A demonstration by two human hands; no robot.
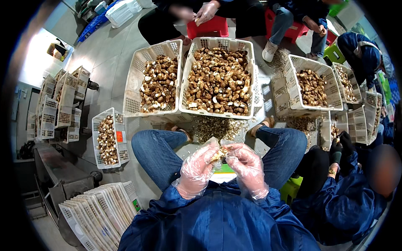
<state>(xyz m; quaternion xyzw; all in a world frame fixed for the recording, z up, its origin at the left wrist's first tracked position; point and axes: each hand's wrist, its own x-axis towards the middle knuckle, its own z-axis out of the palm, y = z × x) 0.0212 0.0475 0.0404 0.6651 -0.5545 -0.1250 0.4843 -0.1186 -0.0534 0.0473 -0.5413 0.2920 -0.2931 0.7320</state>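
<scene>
Both of my hands wear clear plastic gloves and meet above my lap, between my knees. In my left hand [198, 166] the fingers close round a small pale mushroom [217, 156], mostly covered by the glove. My right hand [246, 166] is pinched against it from the other side. Something small and dark shows at its fingertips, too small to name. Beyond my hands stands a white crate [217, 113] heaped with brown-and-white mushrooms [217, 79]. To its left is another white crate [133, 98] with mushrooms [160, 83].
Mushroom trimmings [217, 129] cover the floor between my feet. A smaller mushroom crate [121, 157] sits at the left, with stacked crates [98, 217] nearer. Co-workers sit opposite and at my right, beside further mushroom crates [293, 100]. A cart [63, 167] stands far left.
</scene>
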